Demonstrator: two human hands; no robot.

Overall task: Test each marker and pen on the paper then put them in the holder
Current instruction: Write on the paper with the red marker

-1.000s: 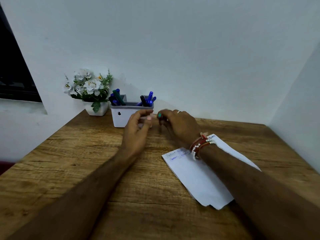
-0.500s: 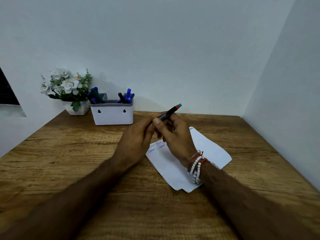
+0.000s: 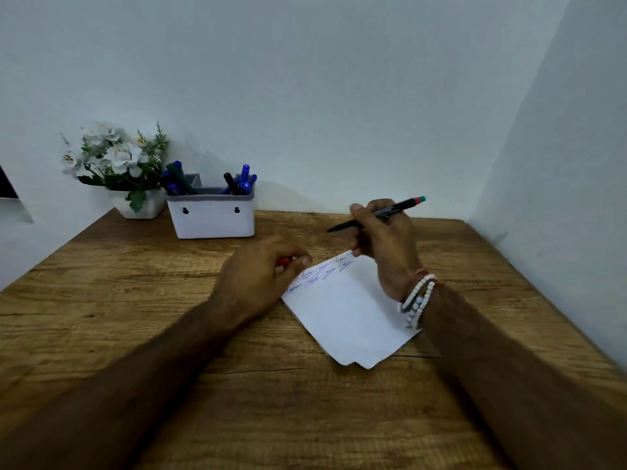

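1. A wooden table (image 3: 142, 300) with coarse, streaked grain is sitting in a corner of smooth, pale painted walls.
2. A white rectangular holder (image 3: 212, 217) with a grey rim and two small keyhole-shaped openings is standing at the back, bristling with blue, black and dark green markers.
3. Just beside it, a white pot of white fabric-looking flowers (image 3: 113, 157) is resting against the wall.
4. A creased white sheet of paper (image 3: 349, 317) is lying flat; its far edge is carrying short blue scribbles, too small to read.
5. The right hand (image 3: 386, 245) is gripping a slim black pen (image 3: 376, 214) above the paper, tip pointing left, red-and-green end up; its printed label is illegible.
6. The left hand (image 3: 261, 276) is curling loosely around a small red piece (image 3: 284, 261), perhaps a cap, at the paper's corner.
7. White bead bracelets (image 3: 417, 300) are circling the right wrist.
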